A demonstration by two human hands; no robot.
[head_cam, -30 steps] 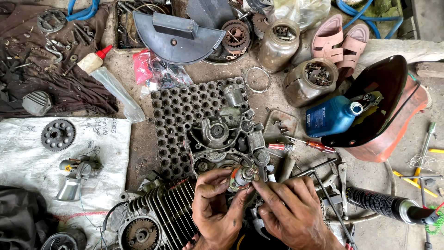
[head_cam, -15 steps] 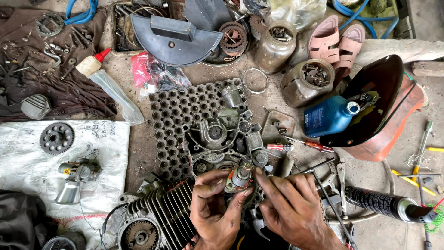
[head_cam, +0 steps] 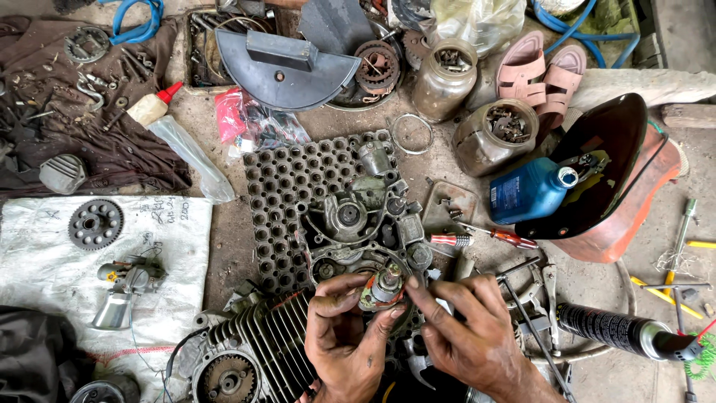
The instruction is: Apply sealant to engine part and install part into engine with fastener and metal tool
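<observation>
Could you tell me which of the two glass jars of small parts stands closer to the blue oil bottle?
The squat jar, just above the blue oil bottle; the taller jar stands farther back.

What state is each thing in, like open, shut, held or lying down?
Small round metal part: held by both hands.
Left hand: gripping the part.
Right hand: fingers pinching the part.
Blue bottle: lying on its side, cap off.
Two glass jars: upright, open, holding metal bits.
Red-capped bottle: lying down, capped.
</observation>
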